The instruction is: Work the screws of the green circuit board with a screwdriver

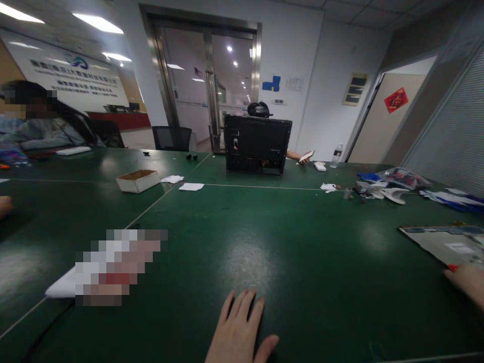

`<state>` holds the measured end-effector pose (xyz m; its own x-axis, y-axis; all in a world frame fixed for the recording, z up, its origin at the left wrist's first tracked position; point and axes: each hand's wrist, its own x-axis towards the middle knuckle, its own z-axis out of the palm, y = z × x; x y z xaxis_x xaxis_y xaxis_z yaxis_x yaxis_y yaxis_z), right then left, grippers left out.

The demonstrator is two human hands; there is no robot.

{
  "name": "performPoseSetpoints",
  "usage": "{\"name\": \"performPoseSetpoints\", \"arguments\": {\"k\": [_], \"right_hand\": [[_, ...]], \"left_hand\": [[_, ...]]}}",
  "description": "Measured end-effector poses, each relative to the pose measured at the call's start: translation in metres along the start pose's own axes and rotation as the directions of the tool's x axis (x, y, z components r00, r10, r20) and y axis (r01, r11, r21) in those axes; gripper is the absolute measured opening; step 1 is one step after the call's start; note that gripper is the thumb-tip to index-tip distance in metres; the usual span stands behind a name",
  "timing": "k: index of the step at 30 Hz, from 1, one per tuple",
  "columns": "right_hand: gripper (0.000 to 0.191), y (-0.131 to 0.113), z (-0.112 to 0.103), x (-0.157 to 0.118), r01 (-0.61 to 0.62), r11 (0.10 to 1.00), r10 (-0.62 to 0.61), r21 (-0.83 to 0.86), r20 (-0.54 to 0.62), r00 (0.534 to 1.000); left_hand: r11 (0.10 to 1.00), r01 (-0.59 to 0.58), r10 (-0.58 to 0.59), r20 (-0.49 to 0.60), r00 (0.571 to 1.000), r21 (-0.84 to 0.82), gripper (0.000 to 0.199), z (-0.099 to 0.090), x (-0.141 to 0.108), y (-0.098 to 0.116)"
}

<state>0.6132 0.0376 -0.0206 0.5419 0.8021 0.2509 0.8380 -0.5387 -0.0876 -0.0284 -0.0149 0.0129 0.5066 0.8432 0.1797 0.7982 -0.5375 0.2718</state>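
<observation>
My left hand (239, 325) lies palm down on the green tabletop (295, 262), fingers stretched forward and thumb out to the side, holding nothing. At the right edge, my right hand (467, 283) is partly cut off and a little smeared, its fingers curled in. Just above its fingertips shows a small orange-red piece (452, 267), by the near edge of a flat grey panel (449, 247) with a white label. Whether the fingers grip the piece, the panel or something else is hidden.
Left lies a pixelated white-edged object (62, 285) with a dark cable (49, 325). Beyond are an open box (139, 182), papers (191, 186), and a black-cased device (257, 146) with a person's hand (304, 157) beside it. Plastic-wrapped parts (403, 177) lie right. Another person (49, 128) sits left.
</observation>
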Motion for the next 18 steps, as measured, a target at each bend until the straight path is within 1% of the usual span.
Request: {"name": "performPoseSetpoints", "arguments": {"k": [1, 2, 3, 4, 6, 8, 11, 13, 15, 18], "right_hand": [[0.034, -0.011, -0.002, -0.01, -0.035, 0.999, 0.035, 0.001, 0.058, 0.998], [0.035, -0.025, -0.006, -0.023, -0.063, 0.998, 0.062, 0.0, 0.169, 0.984], [0.036, -0.042, -0.01, -0.037, -0.05, 0.999, 0.052, -0.017, 0.229, 0.972], [0.036, -0.06, -0.015, -0.053, -0.03, 0.998, 0.044, -0.058, 0.243, 0.969], [0.036, -0.1, -0.026, -0.088, 0.108, 0.989, -0.084, -0.097, 0.226, 0.97], [0.036, -0.141, -0.036, -0.124, 0.242, 0.966, -0.217, -0.087, 0.229, 0.949], [0.037, -0.197, -0.047, -0.174, 0.346, 0.936, -0.323, -0.07, 0.225, 0.919], [0.037, -0.231, -0.053, -0.203, 0.427, 0.904, -0.415, -0.005, 0.228, 0.881], [0.037, -0.264, -0.061, -0.227, 0.502, 0.863, -0.502, 0.061, 0.23, 0.834], [0.044, -0.312, -0.075, -0.256, 0.585, 0.797, -0.602, 0.153, 0.279, 0.748]], "left_hand": [[1.0, 0.004, -0.004, 0.027, 1.0, 0.008, 0.05, 0.0, 0.0, 0.001], [1.0, 0.001, -0.002, 0.056, 0.998, 0.015, 0.052, 0.0, 0.001, 0.002], [1.0, -0.005, 0.003, 0.08, 0.997, 0.017, 0.053, 0.001, 0.002, 0.003], [1.0, -0.012, 0.01, 0.092, 0.996, 0.015, 0.053, 0.001, 0.003, 0.005], [1.0, -0.026, 0.027, 0.081, 0.996, -0.002, 0.051, 0.001, 0.006, 0.009], [0.999, -0.04, 0.041, 0.047, 0.998, -0.021, 0.049, 0.001, 0.009, 0.011], [0.998, -0.061, 0.061, 0.028, 0.998, -0.019, 0.05, -0.001, 0.012, 0.015], [0.998, -0.068, 0.068, 0.022, 0.997, -0.005, 0.051, -0.001, 0.013, 0.016], [0.997, -0.074, 0.074, -0.008, 0.997, 0.009, 0.05, -0.001, 0.013, 0.016], [0.996, -0.089, 0.09, -0.081, 0.993, 0.019, 0.047, 0.003, 0.011, 0.011]]}}
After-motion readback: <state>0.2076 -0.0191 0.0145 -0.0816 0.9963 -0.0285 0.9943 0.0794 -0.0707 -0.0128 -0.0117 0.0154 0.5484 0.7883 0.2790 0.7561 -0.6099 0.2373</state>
